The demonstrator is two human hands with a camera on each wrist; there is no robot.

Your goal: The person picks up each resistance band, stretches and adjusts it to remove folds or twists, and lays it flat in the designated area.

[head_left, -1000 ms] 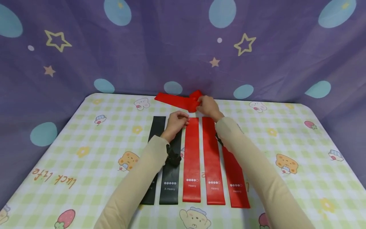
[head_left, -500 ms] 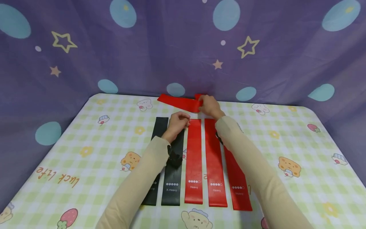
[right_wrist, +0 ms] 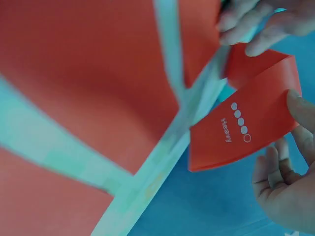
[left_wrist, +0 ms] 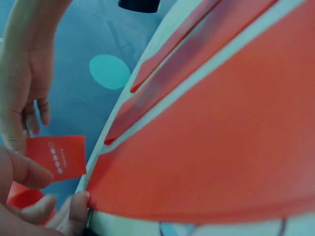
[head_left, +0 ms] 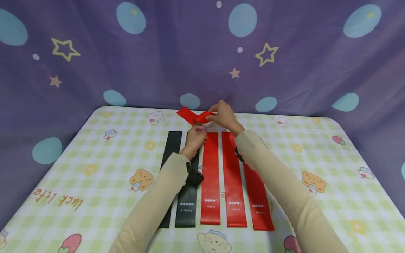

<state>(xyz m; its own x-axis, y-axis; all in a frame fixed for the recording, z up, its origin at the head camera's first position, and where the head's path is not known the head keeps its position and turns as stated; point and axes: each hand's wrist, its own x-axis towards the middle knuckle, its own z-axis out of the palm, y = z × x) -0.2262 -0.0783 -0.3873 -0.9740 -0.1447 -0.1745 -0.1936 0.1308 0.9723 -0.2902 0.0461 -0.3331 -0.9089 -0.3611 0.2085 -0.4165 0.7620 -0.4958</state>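
Note:
A loose red resistance band (head_left: pixel 190 114), printed "Heavy", hangs folded at the far table edge in the head view. My right hand (head_left: pixel 224 114) pinches it between thumb and fingers, and its label end juts out in the right wrist view. Close by, my left hand (head_left: pixel 194 140) sits over the far ends of a black band (head_left: pixel 186 207) and a flat red band (head_left: pixel 210 182). Its thumb and fingers are apart beside the loose band (left_wrist: pixel 56 157); whether they touch it is unclear. Two more red bands (head_left: pixel 235 189) (head_left: pixel 257 196) lie to the right, the outermost partly under my right forearm.
Another black band (head_left: pixel 171 147) lies at the row's left, partly behind my left sleeve. The table wears a green checked cloth (head_left: pixel 110 151) with cartoon prints. A purple patterned curtain (head_left: pixel 158 63) rises right behind its far edge.
My right hand has brought the loose red band leftward and nearer my left hand, and its folds have changed shape. My left hand's fingers have spread towards it. The flat bands stay put.

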